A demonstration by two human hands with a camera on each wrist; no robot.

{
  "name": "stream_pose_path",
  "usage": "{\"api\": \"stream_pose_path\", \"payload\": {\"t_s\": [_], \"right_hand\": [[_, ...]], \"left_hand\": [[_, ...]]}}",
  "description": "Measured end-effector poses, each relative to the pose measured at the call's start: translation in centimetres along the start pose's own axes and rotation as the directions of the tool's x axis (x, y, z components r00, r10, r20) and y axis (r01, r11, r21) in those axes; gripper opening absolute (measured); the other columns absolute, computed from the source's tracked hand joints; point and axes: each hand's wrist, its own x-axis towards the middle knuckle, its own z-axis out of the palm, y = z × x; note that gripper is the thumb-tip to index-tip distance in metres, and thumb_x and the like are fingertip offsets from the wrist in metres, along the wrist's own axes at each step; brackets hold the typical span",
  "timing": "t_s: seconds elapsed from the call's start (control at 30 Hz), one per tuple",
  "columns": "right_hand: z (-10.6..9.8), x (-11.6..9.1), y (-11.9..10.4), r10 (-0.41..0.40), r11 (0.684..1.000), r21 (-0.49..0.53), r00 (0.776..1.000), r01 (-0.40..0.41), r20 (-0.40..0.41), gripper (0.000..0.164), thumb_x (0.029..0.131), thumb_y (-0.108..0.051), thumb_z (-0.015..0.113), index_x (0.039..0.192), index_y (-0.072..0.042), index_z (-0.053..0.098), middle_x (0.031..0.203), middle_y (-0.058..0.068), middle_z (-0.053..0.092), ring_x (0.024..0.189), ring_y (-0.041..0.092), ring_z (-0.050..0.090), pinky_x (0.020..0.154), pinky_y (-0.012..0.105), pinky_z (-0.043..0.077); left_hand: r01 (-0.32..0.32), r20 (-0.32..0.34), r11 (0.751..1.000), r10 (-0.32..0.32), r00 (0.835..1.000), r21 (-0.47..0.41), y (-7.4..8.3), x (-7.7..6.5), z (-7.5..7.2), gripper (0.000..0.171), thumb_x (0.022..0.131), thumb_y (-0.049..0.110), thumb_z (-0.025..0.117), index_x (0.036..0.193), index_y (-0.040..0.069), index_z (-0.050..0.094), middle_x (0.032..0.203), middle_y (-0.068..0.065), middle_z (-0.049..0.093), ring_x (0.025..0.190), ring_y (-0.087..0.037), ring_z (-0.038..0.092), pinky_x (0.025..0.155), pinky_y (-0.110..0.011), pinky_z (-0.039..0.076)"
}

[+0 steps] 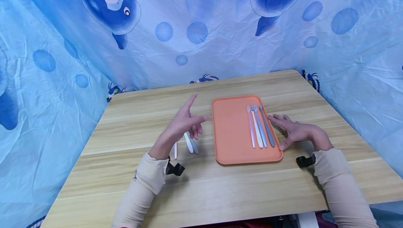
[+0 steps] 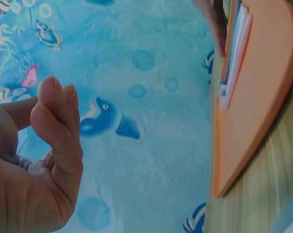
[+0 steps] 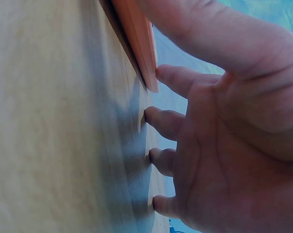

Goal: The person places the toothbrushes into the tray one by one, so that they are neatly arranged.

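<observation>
My left hand (image 1: 185, 121) hovers over the table left of the orange tray (image 1: 233, 144), index finger and thumb stretched out, the others loosely bent, holding nothing. Beneath it lie several slim handles, a white one (image 1: 189, 143) among them; the hand hides their upper ends. My right hand (image 1: 294, 132) is spread at the tray's right side, with fingertips at the rim and on the table. Along that side of the tray lie several toothbrushes side by side: a pink one (image 1: 252, 130), a white one (image 1: 257, 130), a blue one (image 1: 261, 130) and a dark grey one (image 1: 268, 130).
The wooden table (image 1: 119, 172) runs back to a blue curtain (image 1: 220, 53) printed with dolphins, which hangs behind and at both sides. A black strap (image 1: 174, 168) sits at the left wrist, another black strap (image 1: 305, 161) at the right.
</observation>
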Motion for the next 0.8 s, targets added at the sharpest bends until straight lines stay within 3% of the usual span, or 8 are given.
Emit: {"api": "stream_pose_path", "payload": {"t_s": [0.8], "right_hand": [[0.0, 0.1, 0.3, 0.020, 1.000, 0.003, 1.000, -0.020, 0.006, 0.126, 0.068, -0.032, 0.091, 0.162, -0.008, 0.010, 0.164, 0.033, -0.005, 0.145, 0.064, -0.016, 0.105, 0.088, -0.003]], "left_hand": [[0.089, -0.125, 0.996, -0.085, 0.989, 0.026, -2.8, -1.8, -5.6, 0.097, 0.098, 0.016, 0.063, 0.162, 0.028, -0.009, 0.050, 0.000, 0.061, 0.038, -0.012, 0.058, 0.037, -0.023, 0.047]]}}
